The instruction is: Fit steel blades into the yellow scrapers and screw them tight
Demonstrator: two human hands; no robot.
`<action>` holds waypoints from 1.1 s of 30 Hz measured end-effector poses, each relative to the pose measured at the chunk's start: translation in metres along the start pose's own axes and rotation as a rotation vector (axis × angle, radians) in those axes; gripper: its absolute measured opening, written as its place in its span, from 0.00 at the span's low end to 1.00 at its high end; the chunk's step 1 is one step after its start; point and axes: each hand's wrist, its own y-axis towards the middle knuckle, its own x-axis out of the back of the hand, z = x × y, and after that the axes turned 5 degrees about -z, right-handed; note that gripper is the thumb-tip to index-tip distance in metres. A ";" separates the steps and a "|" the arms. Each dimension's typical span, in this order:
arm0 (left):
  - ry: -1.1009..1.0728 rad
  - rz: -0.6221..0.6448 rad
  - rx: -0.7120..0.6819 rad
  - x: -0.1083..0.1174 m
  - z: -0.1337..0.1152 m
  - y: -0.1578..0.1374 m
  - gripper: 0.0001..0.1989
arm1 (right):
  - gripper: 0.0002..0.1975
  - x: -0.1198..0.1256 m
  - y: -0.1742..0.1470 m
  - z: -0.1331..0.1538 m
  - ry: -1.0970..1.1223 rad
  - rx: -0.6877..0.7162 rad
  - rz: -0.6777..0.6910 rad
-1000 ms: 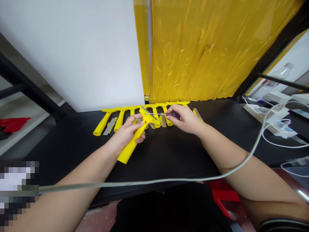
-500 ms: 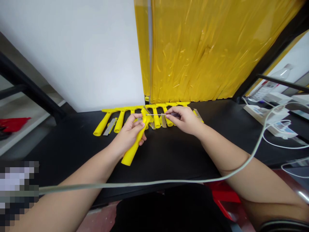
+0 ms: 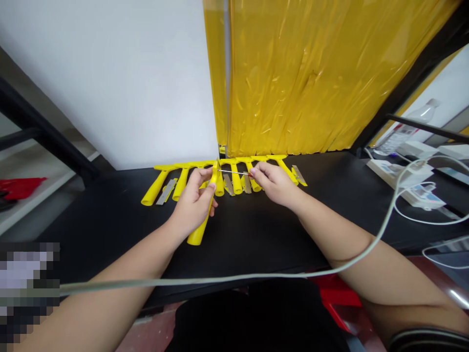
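Grips the yellow scraper (image 3: 202, 222) in the left hand (image 3: 192, 200), thumb and fingers closed round its neck, head up, handle slanting down toward the body. Holds it over the black table (image 3: 252, 234), just in front of a row of yellow handles (image 3: 154, 188) and metal blades (image 3: 167, 191). Pinches the screwdriver (image 3: 234, 172) between right hand (image 3: 273, 182) thumb and fingers, hiding most of its grip. Aims the thin shaft leftward, almost level, at the scraper's head. Cannot tell exact tip contact. Faces a white panel (image 3: 128, 88) and yellow film (image 3: 293, 88) beyond the row. Has a pale cable (image 3: 205, 280) crossing before both forearms, and, far right, a bottle (image 3: 393, 139).
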 end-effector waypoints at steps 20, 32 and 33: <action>0.066 -0.053 -0.029 0.003 0.007 0.003 0.17 | 0.13 -0.009 -0.003 -0.005 0.123 0.082 -0.003; 0.091 -0.068 -0.078 0.009 0.017 0.007 0.13 | 0.13 -0.011 -0.005 -0.002 0.078 0.101 -0.031; 0.092 -0.058 -0.085 0.009 0.017 0.007 0.13 | 0.14 -0.011 -0.004 -0.002 0.065 0.091 -0.066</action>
